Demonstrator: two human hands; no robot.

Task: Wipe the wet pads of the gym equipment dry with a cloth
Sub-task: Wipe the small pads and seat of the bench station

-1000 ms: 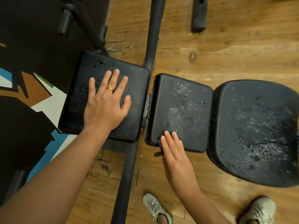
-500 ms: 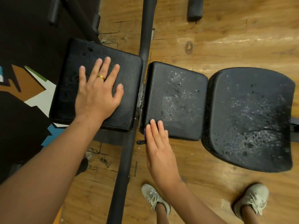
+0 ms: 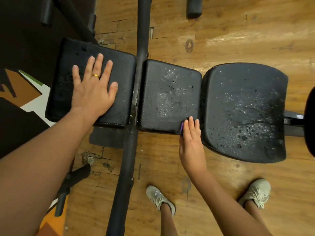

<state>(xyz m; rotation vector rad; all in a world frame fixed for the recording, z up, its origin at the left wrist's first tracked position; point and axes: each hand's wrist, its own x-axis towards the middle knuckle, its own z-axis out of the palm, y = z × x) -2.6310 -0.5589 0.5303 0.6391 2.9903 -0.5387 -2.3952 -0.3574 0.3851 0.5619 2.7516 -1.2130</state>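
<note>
We press a purple cloth (image 3: 181,127) onto the near right corner of the wet middle pad (image 3: 170,92).

Only a thin purple edge of the cloth shows; the rest is hidden under our right hand (image 3: 191,143), whose fingers (image 3: 190,121) lie straight and together on it, gripping nothing that we can see, and the thumb is out of view. Droplets speckle the middle pad and the curved seat pad (image 3: 243,108) just beside it. Our left hand (image 3: 92,91) rests flat on the left pad (image 3: 122,74), fingers (image 3: 100,63) spread and straight, a gold ring (image 3: 95,76) on one. The seat pad's far right is partly cut off by a dark shape at the frame's edge. Half a second ago the right hand and cloth sat at the middle pad's near left corner; the left hand has stayed where it was.
</note>
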